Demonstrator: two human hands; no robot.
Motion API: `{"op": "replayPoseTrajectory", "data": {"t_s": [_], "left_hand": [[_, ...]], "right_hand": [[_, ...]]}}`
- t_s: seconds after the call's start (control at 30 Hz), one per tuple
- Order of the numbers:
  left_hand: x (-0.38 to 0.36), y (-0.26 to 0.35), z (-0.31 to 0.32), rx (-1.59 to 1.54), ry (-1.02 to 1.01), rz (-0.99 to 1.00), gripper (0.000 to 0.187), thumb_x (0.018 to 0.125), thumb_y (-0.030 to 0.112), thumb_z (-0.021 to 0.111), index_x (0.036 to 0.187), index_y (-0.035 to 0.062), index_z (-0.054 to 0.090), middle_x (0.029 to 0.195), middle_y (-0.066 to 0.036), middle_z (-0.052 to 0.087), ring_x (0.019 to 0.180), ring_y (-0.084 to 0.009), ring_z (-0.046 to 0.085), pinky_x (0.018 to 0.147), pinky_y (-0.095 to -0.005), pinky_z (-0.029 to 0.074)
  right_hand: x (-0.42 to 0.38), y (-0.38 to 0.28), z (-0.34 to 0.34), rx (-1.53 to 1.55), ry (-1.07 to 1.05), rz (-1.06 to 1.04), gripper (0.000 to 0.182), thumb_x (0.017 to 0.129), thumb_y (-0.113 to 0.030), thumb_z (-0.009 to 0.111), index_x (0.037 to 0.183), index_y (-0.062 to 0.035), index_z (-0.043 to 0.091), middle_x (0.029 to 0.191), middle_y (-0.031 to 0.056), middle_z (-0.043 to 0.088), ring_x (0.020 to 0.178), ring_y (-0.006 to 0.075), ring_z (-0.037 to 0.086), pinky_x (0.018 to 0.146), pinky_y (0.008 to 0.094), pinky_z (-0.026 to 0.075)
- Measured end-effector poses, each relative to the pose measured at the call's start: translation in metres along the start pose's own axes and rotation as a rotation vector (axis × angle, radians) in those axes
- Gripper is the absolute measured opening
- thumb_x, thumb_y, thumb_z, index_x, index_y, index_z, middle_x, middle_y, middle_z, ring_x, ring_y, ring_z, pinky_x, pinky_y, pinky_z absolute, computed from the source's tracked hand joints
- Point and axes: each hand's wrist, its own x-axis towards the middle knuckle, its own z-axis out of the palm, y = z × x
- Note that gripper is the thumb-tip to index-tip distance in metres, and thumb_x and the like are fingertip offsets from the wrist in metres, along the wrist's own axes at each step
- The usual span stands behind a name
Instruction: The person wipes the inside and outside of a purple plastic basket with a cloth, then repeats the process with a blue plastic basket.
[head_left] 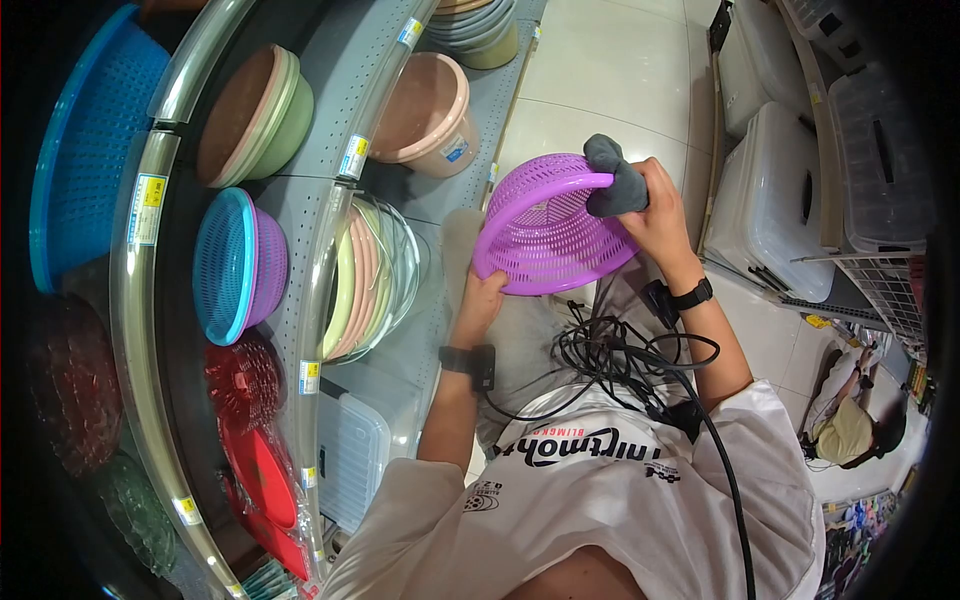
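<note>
A purple plastic basket [552, 272] with slotted sides is held tilted in front of my body, its opening partly facing me. My left hand [485, 297] is closed on the near-left part of its rim, thumb inside. On the right side, my right hand [662, 212] is closed around a dark grey cloth [622, 190] that bunches over the basket's rim. The cloth hides that stretch of rim and some of my fingertips.
Shelves on the left carry a blue and purple basket pair [222, 265], stacked bowls [270, 115], a pink bucket [428, 110] and red wrapped goods [265, 460]. Clear storage boxes [770, 200] stand right. Black cables [620, 345] hang at my front. Another person [855, 420] is far right.
</note>
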Motion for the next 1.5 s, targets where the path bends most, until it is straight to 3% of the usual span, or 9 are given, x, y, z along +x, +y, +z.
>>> {"op": "replayPoseTrajectory", "data": {"t_s": [0.77, 0.83, 1.27, 1.5], "left_hand": [[0.003, -0.007, -0.012, 0.031, -0.043, -0.017, 0.051, 0.085, -0.009, 0.05, 0.134, -0.0005, 0.057, 0.122, -0.005, 0.064, 0.114, -0.0201, 0.062, 0.104, -0.0363, 0.048], [0.003, -0.008, -0.011, 0.075, -0.013, 0.007, 0.042, 0.09, -0.003, 0.055, 0.132, -0.0011, 0.058, 0.114, -0.002, 0.063, 0.1, -0.012, 0.06, 0.089, -0.0275, 0.048], [0.002, -0.006, -0.008, 0.063, -0.009, 0.008, 0.039, 0.091, -0.003, 0.056, 0.13, 0.0004, 0.061, 0.11, -0.001, 0.064, 0.096, -0.0102, 0.059, 0.087, -0.0263, 0.046], [0.004, -0.014, -0.02, 0.042, -0.023, -0.013, 0.045, 0.091, -0.004, 0.057, 0.136, 0.002, 0.058, 0.117, -0.001, 0.064, 0.101, -0.0109, 0.059, 0.09, -0.027, 0.046]], "right_hand": [[-0.022, 0.025, 0.007, 0.061, 0.015, 0.134, 0.046, 0.079, -0.015, 0.084, 0.116, -0.0022, 0.061, 0.107, 0.0158, 0.066, 0.101, 0.0381, 0.067, 0.088, 0.0436, 0.053], [-0.024, 0.027, 0.008, 0.063, 0.012, 0.154, 0.047, 0.079, -0.015, 0.085, 0.117, -0.0023, 0.061, 0.108, 0.0158, 0.066, 0.102, 0.0382, 0.067, 0.089, 0.0435, 0.053], [-0.036, 0.034, 0.011, 0.114, 0.014, 0.242, 0.05, 0.081, -0.014, 0.082, 0.123, -0.0026, 0.059, 0.118, 0.0178, 0.067, 0.112, 0.0396, 0.066, 0.096, 0.0436, 0.052], [-0.04, 0.037, 0.012, 0.137, 0.011, 0.258, 0.052, 0.082, -0.015, 0.081, 0.127, -0.0033, 0.058, 0.119, 0.0176, 0.067, 0.113, 0.0393, 0.066, 0.096, 0.0431, 0.052]]}}
